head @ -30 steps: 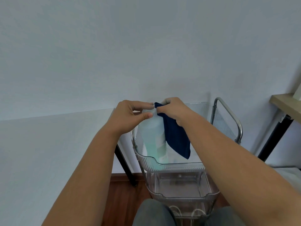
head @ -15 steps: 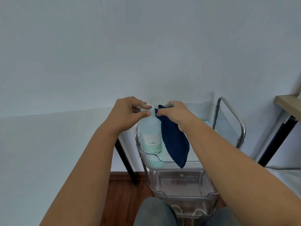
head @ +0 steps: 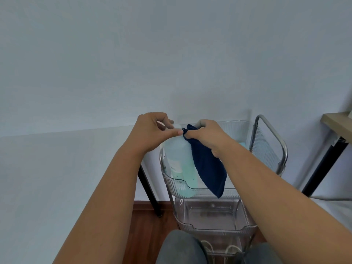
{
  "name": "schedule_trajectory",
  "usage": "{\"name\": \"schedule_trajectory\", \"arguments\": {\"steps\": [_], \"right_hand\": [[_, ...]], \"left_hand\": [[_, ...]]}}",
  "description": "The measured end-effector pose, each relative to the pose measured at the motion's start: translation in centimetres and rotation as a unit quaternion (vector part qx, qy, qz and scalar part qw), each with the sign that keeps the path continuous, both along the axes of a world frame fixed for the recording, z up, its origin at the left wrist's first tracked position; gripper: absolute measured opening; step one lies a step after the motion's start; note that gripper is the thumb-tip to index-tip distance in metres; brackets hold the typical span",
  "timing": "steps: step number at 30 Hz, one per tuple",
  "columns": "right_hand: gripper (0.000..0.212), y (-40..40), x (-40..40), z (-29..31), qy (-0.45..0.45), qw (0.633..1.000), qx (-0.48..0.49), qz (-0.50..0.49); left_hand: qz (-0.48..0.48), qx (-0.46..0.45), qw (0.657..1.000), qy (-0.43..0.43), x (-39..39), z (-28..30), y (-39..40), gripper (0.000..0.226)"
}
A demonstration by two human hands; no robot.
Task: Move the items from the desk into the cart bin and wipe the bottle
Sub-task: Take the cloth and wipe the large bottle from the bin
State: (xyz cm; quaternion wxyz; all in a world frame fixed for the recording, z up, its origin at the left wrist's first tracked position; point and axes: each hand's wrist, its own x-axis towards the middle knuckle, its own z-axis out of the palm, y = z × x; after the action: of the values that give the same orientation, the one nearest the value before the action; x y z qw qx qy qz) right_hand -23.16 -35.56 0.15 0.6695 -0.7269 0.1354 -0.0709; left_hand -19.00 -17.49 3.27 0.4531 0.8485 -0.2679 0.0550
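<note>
Broadly, a white desk (head: 57, 168) fills the left of the scene, its black leg (head: 147, 189) standing on a wooden floor (head: 150, 231). Right of it stands a cart (head: 270, 149) with a metal handle frame and clear ribbed bins stacked one above another. The top bin (head: 171, 180) holds the pale bottle (head: 179, 161), which stands upright at the bin's near left corner, with a small light-blue thing, too hidden to name, at the far right. The middle bin (head: 215, 228) looks clear through, with only faint shapes on its floor that cannot be made out. Below it, white looped handles (head: 228, 249) show in the lowest level.

A dark blue cloth (head: 207, 168) hangs against the bottle's right side, its lower tip drooping over the bin's near rim. The right hand (head: 207, 136) is closed on the cloth's top edge, pinching it beside the bottle's neck. The left hand (head: 152, 132) is curled around the bottle's top, thumb and fingers nearly meeting.
</note>
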Motion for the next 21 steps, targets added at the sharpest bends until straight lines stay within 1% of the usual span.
{"name": "schedule_trajectory", "arguments": {"steps": [3,8,10,15,16,18,20,21], "right_hand": [[0.023,-0.1,0.2,0.3,0.002,1.000,-0.025,0.000],[0.021,-0.4,1.3,0.9,0.023,1.000,-0.015,0.002],[0.020,-0.4,1.8,1.2,0.025,0.999,-0.022,0.001],[0.023,-1.0,1.7,1.1,0.027,0.999,-0.019,0.003],[0.023,-1.1,1.5,0.8,0.024,1.000,-0.013,0.000],[0.023,-1.3,1.1,0.3,0.020,1.000,-0.005,-0.009],[0.024,-1.3,0.6,-0.2,0.013,1.000,-0.005,-0.016],[0.025,-1.2,0.4,-0.4,0.006,1.000,-0.005,-0.019]], "left_hand": [[0.014,0.024,1.000,-0.008,0.3,0.1,-0.2,0.028],[-0.022,0.005,1.000,0.006,0.4,0.0,0.0,0.019],[-0.042,0.015,0.999,0.009,0.4,0.2,-0.2,0.018],[-0.087,0.054,0.995,0.019,0.5,0.6,0.1,0.025],[-0.081,0.055,0.995,0.017,0.4,0.5,0.1,0.024],[-0.048,0.061,0.997,-0.021,0.2,0.2,-0.1,0.023],[-0.007,0.075,0.995,-0.067,-0.1,-0.1,-0.6,0.034],[0.010,0.078,0.994,-0.076,-0.2,-0.1,-0.9,0.038]]}}
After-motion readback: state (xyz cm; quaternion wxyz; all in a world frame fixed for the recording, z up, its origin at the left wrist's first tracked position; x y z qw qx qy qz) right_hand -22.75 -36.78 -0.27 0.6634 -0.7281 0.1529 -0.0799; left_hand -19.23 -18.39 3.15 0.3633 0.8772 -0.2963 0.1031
